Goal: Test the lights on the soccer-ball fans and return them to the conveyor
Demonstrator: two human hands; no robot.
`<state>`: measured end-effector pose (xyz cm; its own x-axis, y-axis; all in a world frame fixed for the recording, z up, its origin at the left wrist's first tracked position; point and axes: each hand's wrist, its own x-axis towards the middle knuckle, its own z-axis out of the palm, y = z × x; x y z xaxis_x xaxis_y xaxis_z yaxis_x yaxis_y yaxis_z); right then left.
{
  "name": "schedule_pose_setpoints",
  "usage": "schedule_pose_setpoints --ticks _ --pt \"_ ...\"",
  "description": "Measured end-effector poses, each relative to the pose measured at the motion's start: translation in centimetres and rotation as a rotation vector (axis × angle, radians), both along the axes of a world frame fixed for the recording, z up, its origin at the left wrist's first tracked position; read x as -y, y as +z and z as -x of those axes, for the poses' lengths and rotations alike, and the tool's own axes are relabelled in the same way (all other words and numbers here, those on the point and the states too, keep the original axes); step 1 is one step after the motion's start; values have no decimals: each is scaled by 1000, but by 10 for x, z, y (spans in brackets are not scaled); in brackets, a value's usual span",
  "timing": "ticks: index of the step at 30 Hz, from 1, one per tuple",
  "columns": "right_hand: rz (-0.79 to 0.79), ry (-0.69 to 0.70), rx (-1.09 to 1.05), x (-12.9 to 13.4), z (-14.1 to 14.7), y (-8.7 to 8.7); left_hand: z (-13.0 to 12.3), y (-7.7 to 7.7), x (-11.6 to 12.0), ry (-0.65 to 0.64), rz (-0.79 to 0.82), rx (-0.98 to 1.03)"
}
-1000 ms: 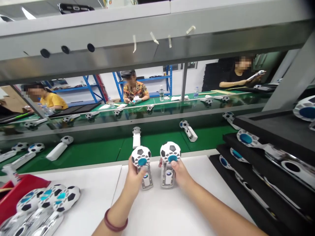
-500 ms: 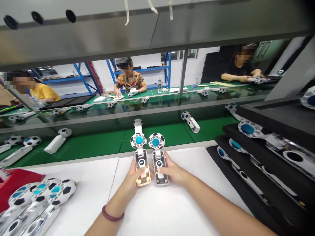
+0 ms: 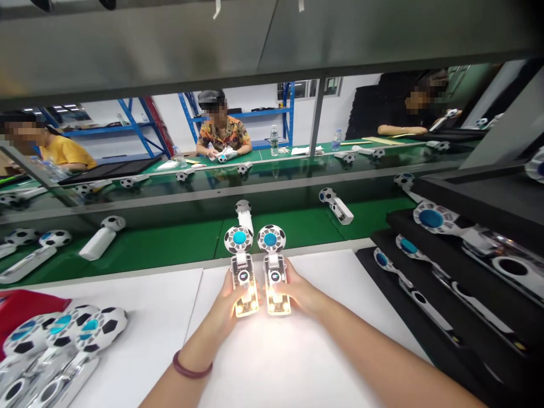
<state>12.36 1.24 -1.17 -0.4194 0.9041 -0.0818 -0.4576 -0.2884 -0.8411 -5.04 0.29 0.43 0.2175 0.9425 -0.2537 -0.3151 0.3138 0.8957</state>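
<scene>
White table (image 3: 297,362), two lit fans held upright.
Left hand (image 3: 229,300) gripped one fan (image 3: 241,266), right hand (image 3: 297,292) the other fan (image 3: 272,266); crowded together, either could tip.

A factory assembly line: a green conveyor belt (image 3: 170,249) carries football-headed handheld fans (image 3: 101,238), seated workers (image 3: 221,136) handle them at benches opposite, black foam trays (image 3: 467,272) stack parts, blue racking (image 3: 144,122) behind.

arms: bare, sleeveless | left wrist: dark red band (image 3: 190,369)
</scene>
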Motion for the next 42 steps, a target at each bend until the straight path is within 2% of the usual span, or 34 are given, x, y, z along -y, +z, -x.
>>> schedule_pose_setpoints --ticks 19,26,33,42 --pt "-30 11 19 0 0 -3 2 -2 -1 -24 -48 83" --pt "-20 29 -6 0 1 0 2 -5 -2 -50 -78 88" --pt "-20 44 -8 -1 1 -4 3 -3 0 -90 -105 93" --pt "-69 76 84 -2 -2 -9 4 -6 -3 -123 -131 77"
